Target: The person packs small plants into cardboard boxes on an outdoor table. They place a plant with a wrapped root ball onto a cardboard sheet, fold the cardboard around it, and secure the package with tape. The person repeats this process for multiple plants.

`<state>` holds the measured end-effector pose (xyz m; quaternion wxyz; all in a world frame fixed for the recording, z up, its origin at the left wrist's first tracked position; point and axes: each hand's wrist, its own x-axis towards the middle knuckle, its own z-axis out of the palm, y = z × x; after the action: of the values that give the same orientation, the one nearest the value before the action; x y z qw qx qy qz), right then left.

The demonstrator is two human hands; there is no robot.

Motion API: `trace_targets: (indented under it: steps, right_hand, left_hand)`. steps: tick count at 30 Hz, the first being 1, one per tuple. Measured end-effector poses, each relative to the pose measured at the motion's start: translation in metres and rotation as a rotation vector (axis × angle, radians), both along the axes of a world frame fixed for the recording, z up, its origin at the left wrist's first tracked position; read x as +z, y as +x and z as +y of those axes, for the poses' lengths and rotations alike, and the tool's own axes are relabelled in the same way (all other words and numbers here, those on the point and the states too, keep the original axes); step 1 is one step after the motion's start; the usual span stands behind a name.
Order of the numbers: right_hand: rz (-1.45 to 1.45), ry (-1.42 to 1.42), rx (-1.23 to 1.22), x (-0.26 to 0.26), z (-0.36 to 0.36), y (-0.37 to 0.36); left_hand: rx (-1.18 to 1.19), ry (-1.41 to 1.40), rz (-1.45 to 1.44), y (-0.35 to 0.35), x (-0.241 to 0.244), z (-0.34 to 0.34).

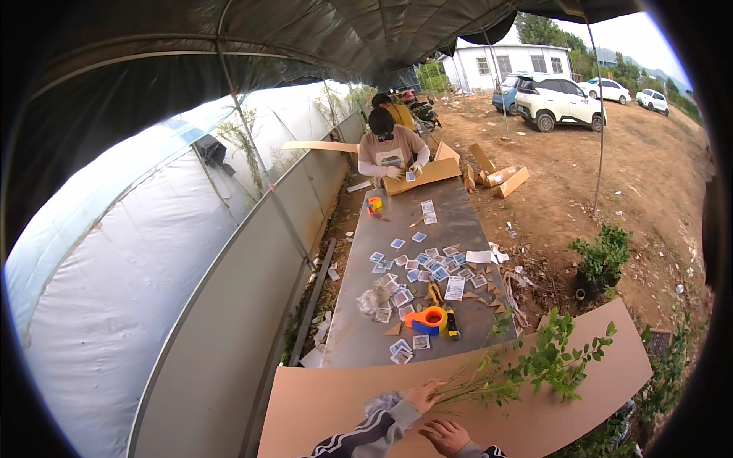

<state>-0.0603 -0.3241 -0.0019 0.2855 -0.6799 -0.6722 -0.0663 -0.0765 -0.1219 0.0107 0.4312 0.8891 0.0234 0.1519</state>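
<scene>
A large flat cardboard sheet (320, 395) lies across the near end of the metal table. On it rests a leafy plant (544, 358), its thin stems pointing left and its green leaves spread to the right. My left hand (422, 396) is closed around the stems near their lower end. A clear plastic-wrapped bundle (382, 402) shows partly behind my left wrist, perhaps the plant's root end; I cannot tell. My right hand (446, 436) is just below the stems, over the cardboard, fingers apart and holding nothing.
The metal table (355, 320) bears an orange tape dispenser (426, 319), a box cutter (452, 325), yellow-handled pruners (436, 294) and several small printed cards (401, 297). At the far end, a co-worker (392, 146) handles a long cardboard box (426, 174). A potted plant (601, 257) stands at right.
</scene>
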Motion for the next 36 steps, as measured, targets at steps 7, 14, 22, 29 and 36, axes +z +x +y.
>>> trace_targets:
  steps: [7,14,22,29,36]
  right_hand:
    - [-0.086,-0.207,-0.012,0.026,0.051,0.017]
    - [-0.164,-0.306,-0.062,-0.006,0.078,0.021]
    - [-0.332,-0.542,-0.16,-0.007,0.106,0.009]
    - [-0.52,-0.591,-0.251,-0.025,0.119,0.016]
    - [-0.417,-0.984,-0.125,-0.026,0.154,0.033]
  left_hand:
    - [0.96,-0.155,-0.084,-0.185,-0.035,0.12]
    - [1.378,-0.122,0.124,-0.358,-0.082,0.188]
    - [1.461,0.062,0.267,-0.417,-0.102,0.263]
    - [1.485,-0.069,0.736,-0.414,-0.124,0.312]
    - [1.252,-0.365,0.659,-0.414,-0.106,0.325]
